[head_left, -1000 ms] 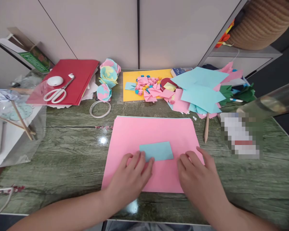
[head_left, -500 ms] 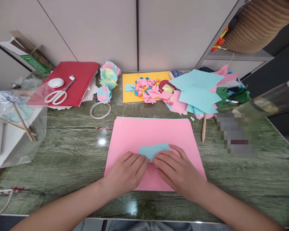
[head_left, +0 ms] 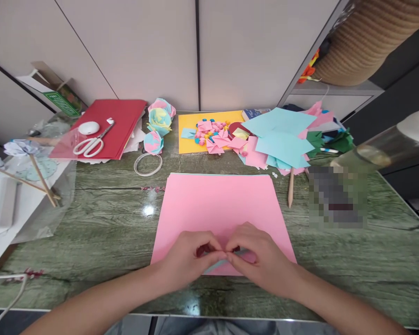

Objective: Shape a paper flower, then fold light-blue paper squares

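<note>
Over the lower part of a stack of pink paper (head_left: 219, 200), a small light blue paper (head_left: 217, 265) shows mostly as a thin edge between my hands. My left hand (head_left: 192, 256) pinches it from the left, thumb against fingertips. My right hand (head_left: 258, 256) pinches it from the right, and the fingertips of both hands meet at the middle. My fingers hide most of the blue paper, so its folds cannot be made out.
Behind the stack lie a yellow sheet (head_left: 188, 146) with small colored pieces, blue sheets (head_left: 282, 135), folded paper flowers (head_left: 159, 122) and a tape roll (head_left: 148, 164). White scissors (head_left: 89, 147) rest on a red folder (head_left: 117, 111). A wooden stick (head_left: 291, 188) lies right.
Both hands have drawn nearer the front edge and gone from flattened fingers to pinches. The blue paper has come closer to me and is now seen mostly edge-on. The view has shifted slightly.
</note>
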The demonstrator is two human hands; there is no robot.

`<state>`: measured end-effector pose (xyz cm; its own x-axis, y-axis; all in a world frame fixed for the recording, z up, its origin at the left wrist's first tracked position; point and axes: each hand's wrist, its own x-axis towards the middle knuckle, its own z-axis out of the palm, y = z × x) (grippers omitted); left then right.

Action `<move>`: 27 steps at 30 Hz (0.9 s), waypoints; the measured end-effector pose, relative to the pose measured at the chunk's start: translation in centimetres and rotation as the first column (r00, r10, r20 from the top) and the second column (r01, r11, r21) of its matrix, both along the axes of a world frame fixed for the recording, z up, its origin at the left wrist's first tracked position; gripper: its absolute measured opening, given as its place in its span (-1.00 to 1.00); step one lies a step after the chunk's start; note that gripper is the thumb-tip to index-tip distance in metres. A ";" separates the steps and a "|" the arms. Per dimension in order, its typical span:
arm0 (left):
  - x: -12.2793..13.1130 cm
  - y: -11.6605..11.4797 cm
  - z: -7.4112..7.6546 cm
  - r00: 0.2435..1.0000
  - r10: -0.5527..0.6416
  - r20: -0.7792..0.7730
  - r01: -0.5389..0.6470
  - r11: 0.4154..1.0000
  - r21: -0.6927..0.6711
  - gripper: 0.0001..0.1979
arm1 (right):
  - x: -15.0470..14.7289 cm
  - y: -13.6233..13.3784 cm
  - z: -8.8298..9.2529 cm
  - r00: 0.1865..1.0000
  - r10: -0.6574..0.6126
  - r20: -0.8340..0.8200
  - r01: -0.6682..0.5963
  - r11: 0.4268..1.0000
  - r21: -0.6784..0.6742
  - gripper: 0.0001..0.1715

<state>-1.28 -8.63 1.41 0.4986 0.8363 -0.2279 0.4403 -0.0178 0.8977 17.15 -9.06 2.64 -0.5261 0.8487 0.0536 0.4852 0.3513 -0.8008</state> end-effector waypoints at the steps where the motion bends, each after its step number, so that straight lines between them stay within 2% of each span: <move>1: 0.1 0.0 -0.1 1.000 0.011 -0.007 -0.011 1.000 -0.016 -0.79 | 0.0 0.0 0.1 1.000 -0.012 0.002 0.012 0.998 -0.062 -0.89; 6: -0.1 0.8 -0.4 0.998 0.039 -0.039 -0.040 0.999 -0.018 -0.84 | 0.7 1.4 -0.3 0.998 -0.065 -0.006 0.060 0.940 -0.335 -0.88; 10: -0.8 2.1 -0.5 0.995 0.093 -0.035 -0.092 0.995 0.024 -0.84 | 2.0 3.1 -0.8 0.995 -0.073 -0.064 0.038 0.896 -0.442 -0.87; 16: -1.5 3.1 -0.7 0.994 0.104 0.031 -0.104 0.995 -0.002 -0.81 | 3.3 4.7 -0.9 0.992 -0.087 -0.096 0.030 0.877 -0.480 -0.84; 20: -1.5 3.2 -0.8 0.989 0.138 0.055 -0.137 0.990 -0.016 -0.82 | 3.5 5.0 -0.7 0.977 -0.164 -0.135 0.077 0.865 -0.497 -0.83; 23: -1.3 3.2 -0.9 0.988 0.146 0.050 -0.146 0.989 0.000 -0.82 | 3.2 4.8 -0.6 0.966 -0.182 -0.185 0.079 0.886 -0.457 -0.82; 27: -0.8 3.0 -1.0 0.990 0.124 0.062 -0.126 0.992 0.030 -0.81 | 2.2 4.1 -0.9 0.982 -0.104 -0.160 0.042 0.936 -0.350 -0.80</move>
